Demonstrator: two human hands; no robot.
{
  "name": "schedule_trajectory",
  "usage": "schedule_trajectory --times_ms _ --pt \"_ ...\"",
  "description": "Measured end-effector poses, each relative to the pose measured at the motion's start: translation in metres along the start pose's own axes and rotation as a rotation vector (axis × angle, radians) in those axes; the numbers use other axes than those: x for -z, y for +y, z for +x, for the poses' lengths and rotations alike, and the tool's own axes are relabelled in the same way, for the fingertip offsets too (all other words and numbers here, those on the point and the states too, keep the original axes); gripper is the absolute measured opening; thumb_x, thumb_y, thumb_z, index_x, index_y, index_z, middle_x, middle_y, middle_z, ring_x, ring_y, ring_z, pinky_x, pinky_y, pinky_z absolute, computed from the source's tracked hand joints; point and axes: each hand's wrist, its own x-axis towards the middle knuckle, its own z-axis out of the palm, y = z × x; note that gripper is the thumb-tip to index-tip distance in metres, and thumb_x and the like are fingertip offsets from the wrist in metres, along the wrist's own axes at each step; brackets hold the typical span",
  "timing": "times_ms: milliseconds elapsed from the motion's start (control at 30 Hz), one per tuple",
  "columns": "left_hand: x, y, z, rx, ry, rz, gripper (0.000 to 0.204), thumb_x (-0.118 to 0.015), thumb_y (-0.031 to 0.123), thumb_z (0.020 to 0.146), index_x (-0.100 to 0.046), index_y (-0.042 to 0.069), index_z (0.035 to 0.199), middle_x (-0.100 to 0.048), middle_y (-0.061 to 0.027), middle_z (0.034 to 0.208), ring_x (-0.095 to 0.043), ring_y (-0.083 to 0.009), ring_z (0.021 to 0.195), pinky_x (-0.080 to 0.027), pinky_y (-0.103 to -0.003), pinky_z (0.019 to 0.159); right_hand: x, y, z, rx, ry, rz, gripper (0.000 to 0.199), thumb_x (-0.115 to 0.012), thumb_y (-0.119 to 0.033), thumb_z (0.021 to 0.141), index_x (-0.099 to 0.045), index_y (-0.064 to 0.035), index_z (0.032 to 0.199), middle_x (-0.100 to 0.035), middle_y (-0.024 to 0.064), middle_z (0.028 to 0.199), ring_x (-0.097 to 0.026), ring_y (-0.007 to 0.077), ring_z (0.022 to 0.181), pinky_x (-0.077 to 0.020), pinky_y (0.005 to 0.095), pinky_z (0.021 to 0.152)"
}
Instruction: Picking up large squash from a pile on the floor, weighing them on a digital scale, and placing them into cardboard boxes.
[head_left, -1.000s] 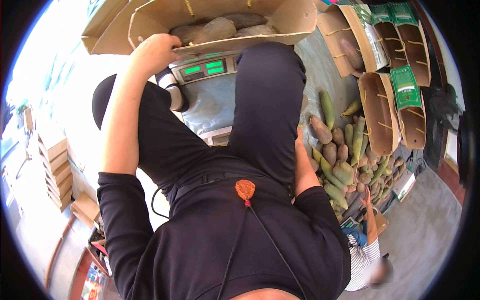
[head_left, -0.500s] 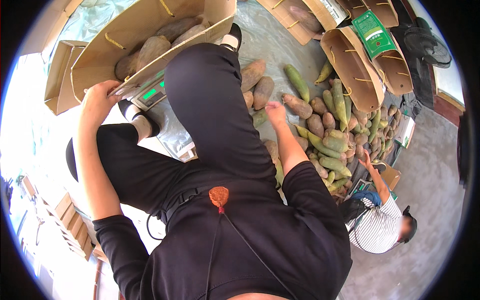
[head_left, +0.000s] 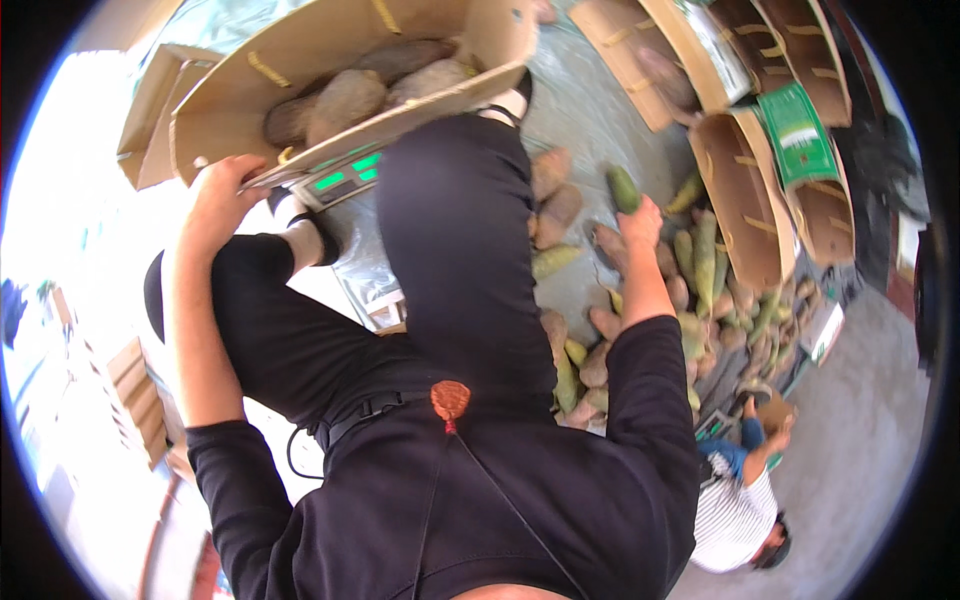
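Observation:
My left hand point(head_left: 222, 203) grips the near edge of a cardboard box point(head_left: 330, 60) that holds several brown tubers point(head_left: 345, 97) and rests on a scale with a green display point(head_left: 338, 176). My right hand point(head_left: 640, 222) reaches out over a pile of brown and green produce point(head_left: 690, 290) on a grey sheet and closes on a green piece point(head_left: 622, 187). My dark trouser leg point(head_left: 460, 250) lies between the two hands.
Open cardboard boxes point(head_left: 760, 200) stand at the right, some with green labels point(head_left: 800, 130). Another person in a striped shirt point(head_left: 735, 510) crouches at the lower right. Stacked cartons point(head_left: 135, 395) sit at the left on the pale floor.
The view has swung, so the box and scale sit further right. My right hand has stretched forward from the pile's near side and lifted a green piece.

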Motion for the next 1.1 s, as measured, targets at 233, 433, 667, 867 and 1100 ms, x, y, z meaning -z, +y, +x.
schedule_trajectory --times_ms 233,433,667,867,1100 --pt "-0.006 0.010 0.010 0.100 -0.021 0.071 0.028 -0.067 0.010 0.074 -0.066 0.002 0.101 -0.066 -0.0170 0.095 -0.062 -0.0336 0.092 -0.048 -0.040 0.081 -0.013 -0.001 0.016 0.039 -0.111 0.111 0.090 -0.077 -0.024 0.068 -0.027 -0.0180 0.143 -0.035 0.0077 0.143 -0.035 0.0300 0.131 -0.0358 0.0459 0.104" --pt "-0.003 0.010 0.005 0.127 -0.010 0.113 0.026 -0.069 0.014 0.075 -0.065 0.002 0.097 -0.066 -0.0169 0.092 -0.061 -0.0340 0.092 -0.048 -0.041 0.082 -0.007 -0.042 -0.002 -0.037 -0.150 -0.279 0.085 -0.078 -0.021 0.068 -0.032 -0.0170 0.139 -0.046 0.0087 0.130 -0.043 0.0283 0.122 -0.0404 0.0492 0.096" --pt "0.003 0.011 0.003 0.135 -0.053 0.131 0.031 -0.068 0.012 0.074 -0.064 0.001 0.103 -0.065 -0.0176 0.095 -0.061 -0.0338 0.093 -0.048 -0.039 0.082 -0.019 -0.050 -0.003 0.036 -0.189 -0.360 0.048 -0.067 -0.012 0.077 -0.048 -0.0176 0.121 -0.049 0.0041 0.126 -0.046 0.0267 0.119 -0.0419 0.0488 0.092" --pt "-0.005 0.006 -0.001 0.101 0.009 0.132 0.027 -0.068 0.014 0.075 -0.065 0.002 0.099 -0.065 -0.0178 0.092 -0.061 -0.0345 0.093 -0.049 -0.041 0.081 -0.020 -0.041 -0.021 0.093 -0.117 -0.259 0.045 -0.067 -0.012 0.077 -0.050 -0.0170 0.118 -0.050 0.0047 0.125 -0.047 0.0248 0.118 -0.0421 0.0471 0.091" --pt "0.003 0.010 -0.004 0.070 0.025 0.108 0.025 -0.068 0.013 0.075 -0.065 0.002 0.097 -0.065 -0.0186 0.089 -0.062 -0.0343 0.093 -0.050 -0.042 0.081 0.018 -0.010 -0.006 0.166 0.178 0.135 0.055 -0.076 -0.012 0.071 -0.049 -0.0088 0.119 -0.055 0.0093 0.120 -0.054 0.0283 0.109 -0.0441 0.0446 0.090"
